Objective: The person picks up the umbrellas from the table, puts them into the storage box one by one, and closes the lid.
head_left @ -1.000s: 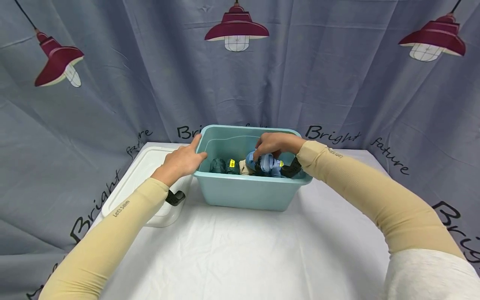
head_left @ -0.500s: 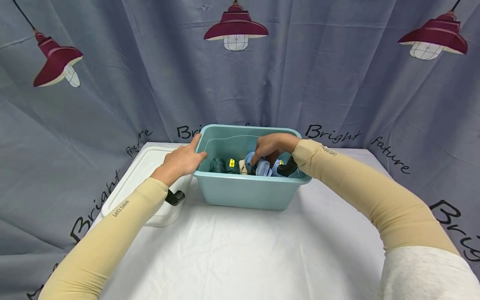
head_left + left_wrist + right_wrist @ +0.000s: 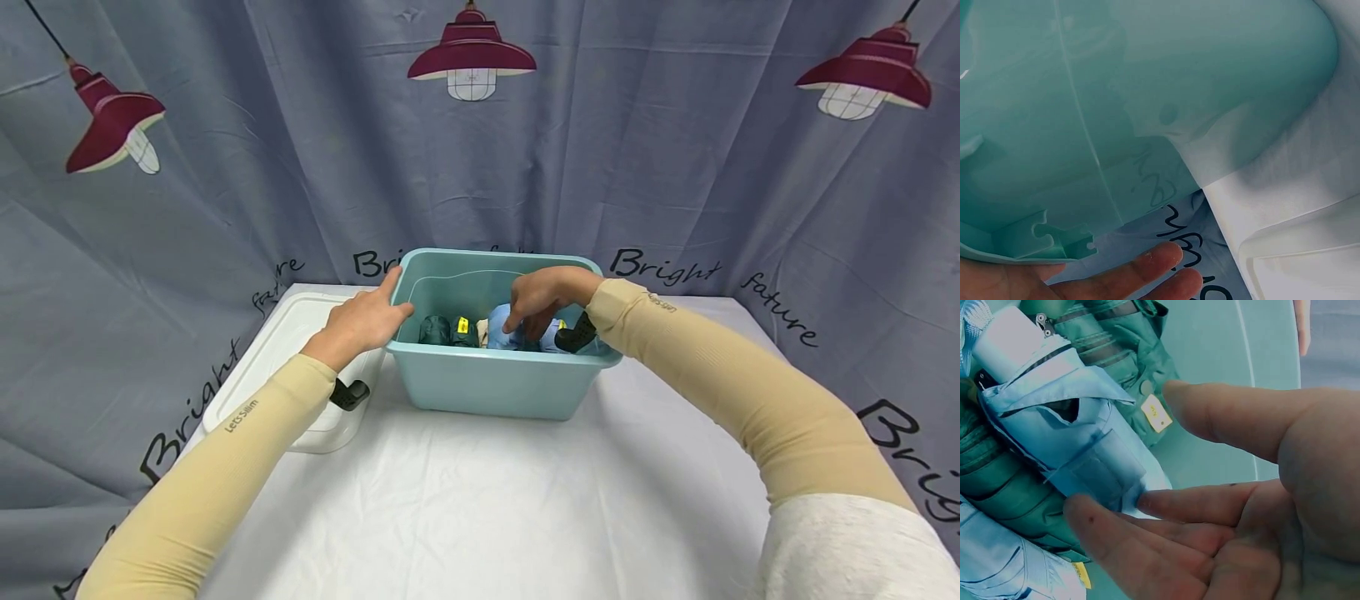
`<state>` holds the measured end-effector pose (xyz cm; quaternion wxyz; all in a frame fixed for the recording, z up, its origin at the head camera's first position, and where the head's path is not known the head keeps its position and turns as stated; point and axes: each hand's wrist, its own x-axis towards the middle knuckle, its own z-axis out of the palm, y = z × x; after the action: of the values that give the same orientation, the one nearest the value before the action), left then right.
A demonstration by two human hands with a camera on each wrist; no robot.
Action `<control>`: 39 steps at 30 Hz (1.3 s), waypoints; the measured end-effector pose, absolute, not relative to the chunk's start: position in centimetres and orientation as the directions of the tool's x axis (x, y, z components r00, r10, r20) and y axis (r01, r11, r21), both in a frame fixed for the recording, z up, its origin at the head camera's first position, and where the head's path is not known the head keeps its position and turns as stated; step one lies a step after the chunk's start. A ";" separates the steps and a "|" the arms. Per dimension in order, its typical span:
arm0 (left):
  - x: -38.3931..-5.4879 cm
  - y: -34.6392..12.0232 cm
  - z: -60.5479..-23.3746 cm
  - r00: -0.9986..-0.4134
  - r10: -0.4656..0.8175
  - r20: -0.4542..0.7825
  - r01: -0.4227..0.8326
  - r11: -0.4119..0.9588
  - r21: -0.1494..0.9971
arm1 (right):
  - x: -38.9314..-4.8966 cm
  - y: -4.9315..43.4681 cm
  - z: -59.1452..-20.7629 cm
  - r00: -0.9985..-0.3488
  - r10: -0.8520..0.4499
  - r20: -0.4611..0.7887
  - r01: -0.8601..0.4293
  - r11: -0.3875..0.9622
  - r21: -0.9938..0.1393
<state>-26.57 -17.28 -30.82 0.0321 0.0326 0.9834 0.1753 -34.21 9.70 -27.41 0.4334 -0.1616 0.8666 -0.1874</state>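
Observation:
In the head view, a light teal plastic bin point(image 3: 487, 383) holds several folded compact umbrellas. My left hand point(image 3: 367, 325) rests at the bin's left rim; the left wrist view shows its fingers point(image 3: 1147, 265) straight outside the wall. My right hand point(image 3: 543, 296) reaches inside, above the umbrellas. In the right wrist view, its fingertips touch the end of a light blue umbrella point(image 3: 1079, 437), while the thumb point(image 3: 1222, 419) stands apart. Green umbrellas lie on both sides of it, one nearer point(image 3: 1010, 481) with another blue umbrella point(image 3: 1010, 550) beside that.
A white lid point(image 3: 300, 321) lies flat on the table left of the bin, under my left forearm. Two dark green umbrellas point(image 3: 435, 331) and a beige thing point(image 3: 482, 333) sit in the bin's left part. A grey-blue curtain point(image 3: 637, 167) hangs close behind the table.
My right hand has moved slightly left and lower within the bin. The blue umbrella under it now lies lower among the others, and the fingers have loosened. My left hand stays put.

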 end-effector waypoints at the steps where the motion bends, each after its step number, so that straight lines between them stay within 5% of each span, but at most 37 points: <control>1: -26.6 -17.3 -30.8 -0.996 0.076 -0.052 0.053 0.936 0.347 | -34.2 9.8 -27.3 -0.572 -0.445 -0.689 -0.121 0.876 -0.466; 18: -26.6 -17.3 -30.9 -0.996 0.076 -0.038 0.058 0.935 0.350 | -32.3 13.6 -25.2 -0.717 -0.512 -0.473 -0.248 0.822 -0.512; 26: -26.7 -17.4 -30.9 -0.996 0.073 -0.047 0.052 0.935 0.351 | -30.8 16.0 -25.0 -0.826 -0.501 -0.257 -0.325 0.797 -0.510; 39: -26.5 -17.3 -30.8 -0.996 0.076 -0.055 0.052 0.936 0.347 | -28.1 18.7 -26.2 -0.907 -0.420 0.027 -0.392 0.821 -0.416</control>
<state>-26.49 -17.30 -30.82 0.0336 0.0324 0.9834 0.1755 -28.14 18.68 -26.19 0.0330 -0.2128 0.9536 -0.2105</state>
